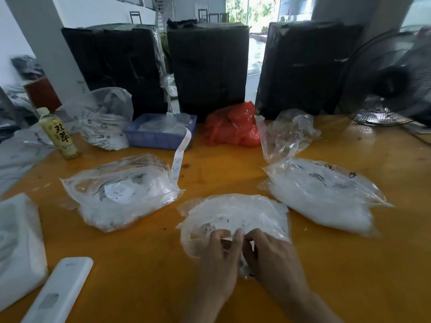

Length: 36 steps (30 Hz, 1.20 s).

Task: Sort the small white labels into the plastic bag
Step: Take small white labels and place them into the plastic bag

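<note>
Across the far edge of the orange table (233,173) stand three black wrapped bundles (207,66), with a fan (391,80) at far right. Nearer lie clear bags of white stuff at left (121,194) and right (326,194), a red bag (231,127) and a blue tray (161,134) beyond them. At near centre sits the plastic bag (233,215) holding small white labels (221,221). Both hands meet at its near edge: the left hand (221,257) and right hand (272,255) have curled fingers pinching the plastic there.
</note>
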### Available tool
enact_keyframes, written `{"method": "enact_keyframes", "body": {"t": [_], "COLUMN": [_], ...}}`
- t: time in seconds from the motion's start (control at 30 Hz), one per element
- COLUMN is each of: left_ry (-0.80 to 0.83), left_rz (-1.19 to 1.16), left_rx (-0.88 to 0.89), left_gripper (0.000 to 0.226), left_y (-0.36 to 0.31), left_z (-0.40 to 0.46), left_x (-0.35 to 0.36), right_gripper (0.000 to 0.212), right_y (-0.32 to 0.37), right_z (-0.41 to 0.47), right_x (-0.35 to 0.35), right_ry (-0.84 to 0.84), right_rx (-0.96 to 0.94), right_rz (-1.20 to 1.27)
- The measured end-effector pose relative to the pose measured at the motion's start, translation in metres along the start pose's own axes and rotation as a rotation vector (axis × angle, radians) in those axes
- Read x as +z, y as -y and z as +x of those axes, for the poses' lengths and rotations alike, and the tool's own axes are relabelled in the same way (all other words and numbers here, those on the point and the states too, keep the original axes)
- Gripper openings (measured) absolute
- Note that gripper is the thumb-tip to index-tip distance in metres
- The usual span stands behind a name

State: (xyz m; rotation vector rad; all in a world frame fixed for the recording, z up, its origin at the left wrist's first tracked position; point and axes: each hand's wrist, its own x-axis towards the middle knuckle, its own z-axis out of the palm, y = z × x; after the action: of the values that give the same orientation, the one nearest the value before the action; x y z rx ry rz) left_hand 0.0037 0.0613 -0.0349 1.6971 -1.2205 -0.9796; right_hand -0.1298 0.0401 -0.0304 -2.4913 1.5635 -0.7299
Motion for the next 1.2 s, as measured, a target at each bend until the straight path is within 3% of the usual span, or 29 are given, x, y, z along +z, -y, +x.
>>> {"method": "enact_keyframes", "body": {"t": [0.1, 0.17, 0.23, 0.3, 0.33, 0.4, 0.47, 0.5, 0.73, 0.8, 0.87, 1.03, 1.2], "left_ry": [-0.042, -0.117, -0.171, -0.156, -0.137, -0.071, -0.030, -0.031, -0.118, -0.120, -0.113, -0.103, -0.132], "left_rz": [-0.265, -0.271, -0.236, -0.190, -0.155, -0.062, -0.015, -0.034, -0.131, -0.128, -0.158, -0.182, -0.079], "left_rx": [-0.220, -0.236, -0.232, -0.224, -0.221, -0.206, -0.171, -0.160, -0.163, -0.161, -0.177, -0.155, -0.034], "left_gripper": [0.014, 0.020, 0.027, 0.034, 0.035, 0.031, 0.030, 0.032, 0.033, 0.034, 0.028, 0.026, 0.035], "left_y": [0.004, 0.007, 0.010, 0.014, 0.015, 0.011, 0.006, 0.005, 0.004, 0.010, 0.014, 0.020, 0.026], "left_z": [0.009, 0.014, 0.017, 0.021, 0.022, 0.023, 0.026, 0.028, 0.041, 0.041, 0.042, 0.043, 0.035], "left_x": [0.008, 0.008, 0.006, 0.008, 0.010, 0.011, 0.011, 0.011, 0.007, 0.006, 0.004, -0.001, 0.001], "right_gripper": [0.024, 0.026, 0.016, 0.013, 0.017, 0.024, 0.020, 0.019, 0.023, 0.015, 0.027, 0.030, 0.036], "right_y": [-0.005, -0.010, -0.031, -0.070, -0.091, -0.123, -0.136, -0.138, -0.139, -0.142, -0.143, -0.142, -0.145], "right_z": [-0.005, 0.001, 0.019, 0.052, 0.070, 0.100, 0.114, 0.116, 0.103, 0.101, 0.098, 0.090, 0.088], "right_x": [-0.001, -0.012, -0.028, -0.051, -0.064, -0.078, -0.074, -0.069, -0.053, -0.054, -0.054, -0.056, -0.058], "right_ry": [0.113, 0.082, -0.177, -0.387, -0.366, -0.067, 0.221, 0.262, 0.056, 0.045, 0.042, 0.083, -0.103], "right_rx": [-0.008, 0.024, 0.046, 0.197, 0.309, 0.518, 0.561, 0.553, 0.543, 0.563, 0.615, 0.685, 0.559], "right_rz": [0.032, 0.107, 0.098, -0.011, -0.089, -0.239, -0.351, -0.372, -0.237, -0.213, -0.191, -0.219, -0.220]}}
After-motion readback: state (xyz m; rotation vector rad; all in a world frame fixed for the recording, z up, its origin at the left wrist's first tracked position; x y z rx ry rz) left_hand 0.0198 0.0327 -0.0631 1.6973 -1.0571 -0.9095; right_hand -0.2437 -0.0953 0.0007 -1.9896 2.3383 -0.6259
